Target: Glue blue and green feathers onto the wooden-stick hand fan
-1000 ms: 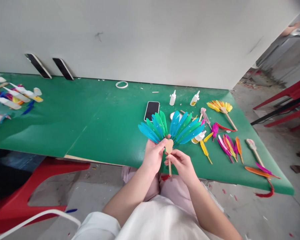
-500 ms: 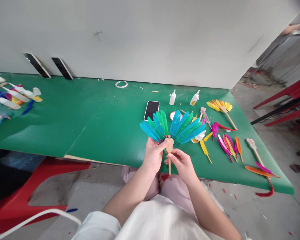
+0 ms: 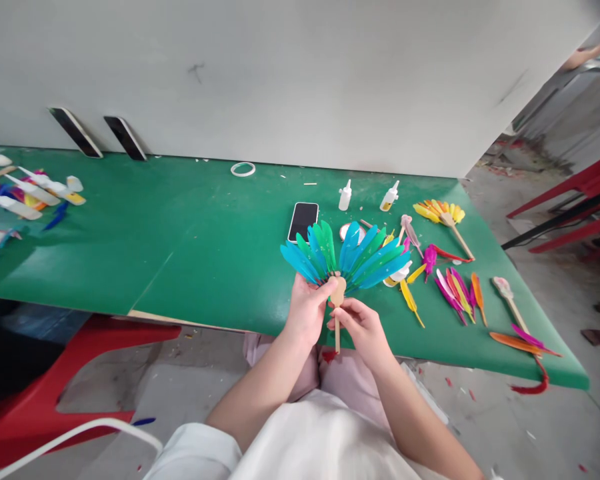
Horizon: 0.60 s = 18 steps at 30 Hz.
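Note:
A feather fan [image 3: 347,257] of blue and green feathers on a wooden stick is held upright over the near edge of the green table [image 3: 190,247]. My left hand [image 3: 307,310] is closed on the base of the left feathers, thumb against the wooden head. My right hand [image 3: 363,327] pinches the stick just below the head. A small gap splits the feathers near the middle.
Behind the fan lie a black phone [image 3: 303,221], two small glue bottles [image 3: 346,195], a yellow-orange fan [image 3: 443,215] and loose pink, yellow and orange feathers [image 3: 455,287]. A white ring [image 3: 243,169] lies near the wall. More feathers lie far left [image 3: 25,190]. Red chairs [image 3: 580,200] stand at right.
The fan has shifted slightly. My left fingers have moved a little along the feather bases; both hands stay where they were.

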Motion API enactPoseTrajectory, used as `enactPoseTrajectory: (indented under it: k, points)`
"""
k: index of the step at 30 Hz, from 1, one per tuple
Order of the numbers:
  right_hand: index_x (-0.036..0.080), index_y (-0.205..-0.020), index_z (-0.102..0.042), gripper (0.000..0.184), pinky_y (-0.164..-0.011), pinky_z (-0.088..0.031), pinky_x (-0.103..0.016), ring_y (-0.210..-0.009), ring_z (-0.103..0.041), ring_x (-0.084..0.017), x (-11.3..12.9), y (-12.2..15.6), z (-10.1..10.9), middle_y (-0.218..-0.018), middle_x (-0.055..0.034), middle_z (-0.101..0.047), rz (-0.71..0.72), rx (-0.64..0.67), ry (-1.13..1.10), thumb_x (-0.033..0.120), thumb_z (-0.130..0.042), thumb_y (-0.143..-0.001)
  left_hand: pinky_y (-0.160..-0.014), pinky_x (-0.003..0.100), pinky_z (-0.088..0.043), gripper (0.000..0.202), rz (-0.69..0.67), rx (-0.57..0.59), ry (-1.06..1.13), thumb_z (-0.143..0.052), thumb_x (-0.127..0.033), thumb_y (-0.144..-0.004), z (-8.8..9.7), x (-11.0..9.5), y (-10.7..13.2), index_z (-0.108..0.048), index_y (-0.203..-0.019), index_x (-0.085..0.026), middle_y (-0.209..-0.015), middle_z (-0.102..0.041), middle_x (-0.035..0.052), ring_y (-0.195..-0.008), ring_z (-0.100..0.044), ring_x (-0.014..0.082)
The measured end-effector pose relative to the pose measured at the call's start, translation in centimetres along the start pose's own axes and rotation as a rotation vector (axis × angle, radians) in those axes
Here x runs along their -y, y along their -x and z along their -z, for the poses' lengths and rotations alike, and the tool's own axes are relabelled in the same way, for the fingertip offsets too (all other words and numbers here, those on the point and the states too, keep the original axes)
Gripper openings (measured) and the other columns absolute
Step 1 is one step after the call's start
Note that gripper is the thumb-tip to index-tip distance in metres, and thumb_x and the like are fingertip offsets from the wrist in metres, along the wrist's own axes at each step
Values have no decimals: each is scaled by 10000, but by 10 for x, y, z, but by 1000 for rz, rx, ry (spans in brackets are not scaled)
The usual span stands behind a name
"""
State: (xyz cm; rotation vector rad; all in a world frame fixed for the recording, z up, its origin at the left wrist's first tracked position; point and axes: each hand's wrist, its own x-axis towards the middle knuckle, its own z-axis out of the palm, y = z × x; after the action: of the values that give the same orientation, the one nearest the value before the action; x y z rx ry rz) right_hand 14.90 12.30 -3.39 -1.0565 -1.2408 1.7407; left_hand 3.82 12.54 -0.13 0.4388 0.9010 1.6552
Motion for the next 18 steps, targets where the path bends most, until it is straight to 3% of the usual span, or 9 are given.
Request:
enactPoseTrajectory:
  k: [10, 18]
  points:
    - [175, -785, -574, 224, -581, -507, -247, -607, -614, -134, -4, -2, 0, -660, 17, -584, 29, 1, -5, 382, -636, -725, -737, 244, -454, 333, -7, 30, 20, -720, -157, -646, 2, 3, 0, -521, -912, -186, -885, -630, 2, -780, -591, 104]
    - [185, -811, -598, 215, -581, -521, -253, -605, -610, -126, -2, 2, 0, -728, 3, -610, 56, -35, -7, 363, -653, -705, -643, 212, -462, 417, 46, 88, 42, -695, -158, -680, 5, 3, 0, -500, -1041, -233, -846, -612, -10, -752, -590, 102]
